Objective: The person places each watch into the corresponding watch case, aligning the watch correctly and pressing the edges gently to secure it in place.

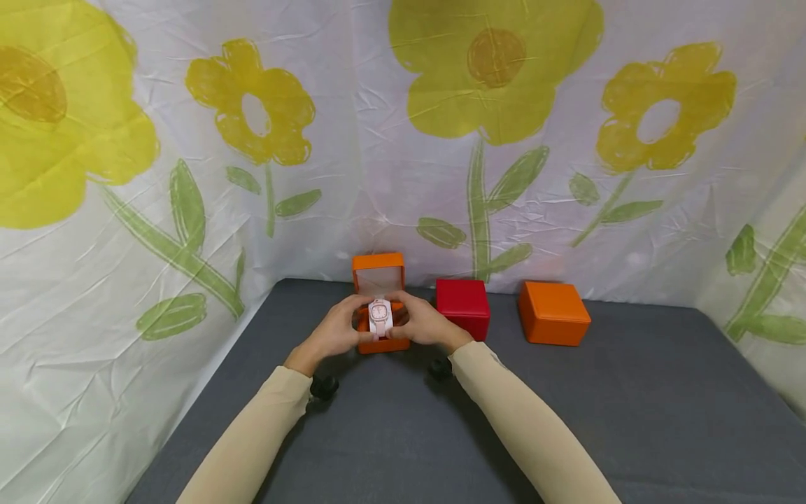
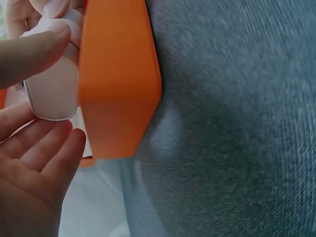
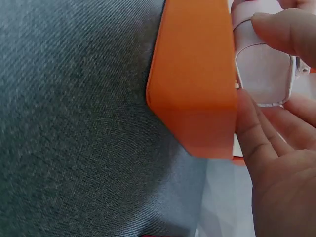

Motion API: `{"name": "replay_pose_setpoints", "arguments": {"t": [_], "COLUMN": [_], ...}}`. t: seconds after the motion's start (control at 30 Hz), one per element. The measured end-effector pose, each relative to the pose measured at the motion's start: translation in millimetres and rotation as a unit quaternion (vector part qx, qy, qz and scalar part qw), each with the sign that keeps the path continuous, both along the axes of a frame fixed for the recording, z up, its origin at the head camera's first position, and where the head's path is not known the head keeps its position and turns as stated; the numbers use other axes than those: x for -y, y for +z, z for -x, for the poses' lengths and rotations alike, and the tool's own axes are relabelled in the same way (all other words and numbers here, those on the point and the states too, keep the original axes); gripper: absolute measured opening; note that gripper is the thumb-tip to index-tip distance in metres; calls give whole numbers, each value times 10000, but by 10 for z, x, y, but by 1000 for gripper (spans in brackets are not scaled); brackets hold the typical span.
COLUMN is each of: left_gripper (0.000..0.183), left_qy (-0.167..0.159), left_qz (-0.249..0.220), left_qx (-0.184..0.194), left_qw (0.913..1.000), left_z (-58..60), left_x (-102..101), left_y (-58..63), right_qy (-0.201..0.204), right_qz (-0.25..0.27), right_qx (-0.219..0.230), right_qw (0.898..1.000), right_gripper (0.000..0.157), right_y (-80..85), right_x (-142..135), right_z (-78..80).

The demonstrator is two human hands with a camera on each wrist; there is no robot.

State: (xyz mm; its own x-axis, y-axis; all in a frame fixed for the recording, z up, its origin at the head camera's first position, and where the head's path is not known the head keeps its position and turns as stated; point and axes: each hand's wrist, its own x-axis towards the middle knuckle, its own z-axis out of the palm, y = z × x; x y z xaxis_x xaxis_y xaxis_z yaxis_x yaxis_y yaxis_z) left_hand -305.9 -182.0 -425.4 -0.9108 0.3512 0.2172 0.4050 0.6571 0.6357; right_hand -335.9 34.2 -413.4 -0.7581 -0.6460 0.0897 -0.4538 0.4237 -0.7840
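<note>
A pink watch (image 1: 380,312) with a squarish face is wrapped on a pale cushion (image 2: 54,89). Both hands pinch this watch and cushion from opposite sides, over an open orange watch box (image 1: 384,346). The left hand (image 1: 336,329) has its thumb near the front and its fingers round the cushion's left end. Opposite it, the right hand (image 1: 425,322) grips the right end (image 3: 264,74) in the same way. The box's lid (image 1: 378,261) stands upright behind, showing a pale lining. Much of the box's inside is hidden by the hands and watch.
A closed red box (image 1: 462,308) stands just right of the right hand. Farther right is a closed orange box (image 1: 554,313). All rest on a dark grey cloth-covered table (image 1: 403,434), before a flower-printed curtain (image 1: 352,175). Small black objects (image 1: 324,387) show beneath the wrists.
</note>
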Motion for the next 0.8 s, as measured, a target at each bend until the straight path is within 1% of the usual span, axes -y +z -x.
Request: {"name": "replay_pose_setpoints", "arguments": {"t": [0.13,0.27,0.37,0.5,0.63,0.8], "left_gripper": [72,72,72,70,69,64], "left_qy": [7,11,22,-38,-94,-69], "left_qz": [-54,-155,-162,-103,-51,-31], "left_qx": [124,212,291,318,451,556], "left_qw": [9999,9997,9994,9994,9989,9984], "left_z": [41,66,81,103,116,136], "left_x": [-18,-47,-62,-59,-33,-19], "left_y": [-38,-31,-23,-25,-44,-84], "right_qy": [-139,-330,-381,-383,-333,-224], "right_qz": [-268,-653,-877,-1022,-1044,-1109], "right_qx": [-125,-487,-663,-693,-672,-696], "right_qw": [9995,9961,9932,9916,9917,9911], "right_gripper": [63,62,61,60,57,55], "right_y": [-16,-19,-12,-7,-21,-60], "right_x": [11,8,6,13,25,43], "right_z": [36,80,105,122,132,144]}}
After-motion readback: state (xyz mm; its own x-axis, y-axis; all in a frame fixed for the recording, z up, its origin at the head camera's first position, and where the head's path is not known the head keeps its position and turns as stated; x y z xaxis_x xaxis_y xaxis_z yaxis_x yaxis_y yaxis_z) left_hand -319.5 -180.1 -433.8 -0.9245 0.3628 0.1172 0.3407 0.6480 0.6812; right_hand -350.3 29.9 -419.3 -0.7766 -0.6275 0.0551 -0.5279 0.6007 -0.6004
